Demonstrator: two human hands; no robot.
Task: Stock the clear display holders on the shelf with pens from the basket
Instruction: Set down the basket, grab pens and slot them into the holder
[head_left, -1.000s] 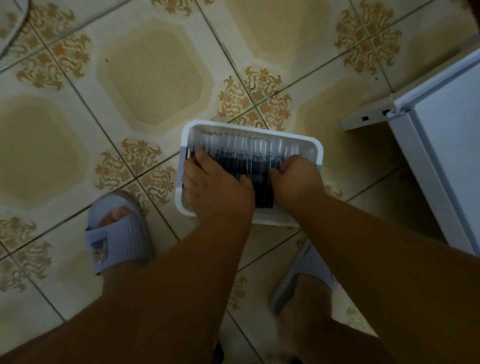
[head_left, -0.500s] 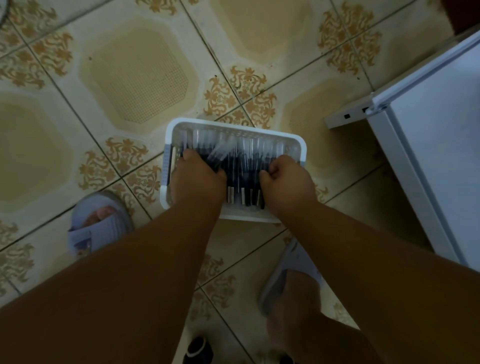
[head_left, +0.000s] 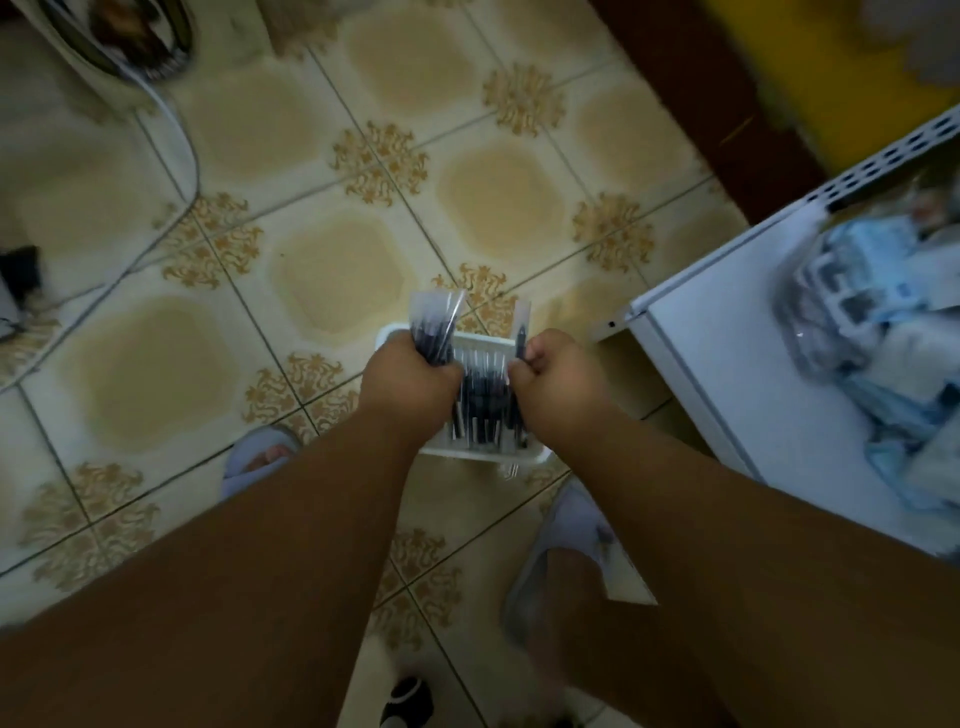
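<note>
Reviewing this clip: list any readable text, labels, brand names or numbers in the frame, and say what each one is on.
No text can be read in this frame.
Wrapped packs on the white shelf: the packs show light and dark patches that may be print, too blurred to read.
Pens in the left hand: the sleeved bundle shows no legible marking.
Pen in the right hand: the pen is too small to tell.
White basket: no label visible.

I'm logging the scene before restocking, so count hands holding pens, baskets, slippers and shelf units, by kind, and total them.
Hands holding pens: 2, left hand and right hand
Baskets: 1, white basket
Slippers: 2, left slipper and right slipper
Shelf units: 1, white shelf
Total: 6
</note>
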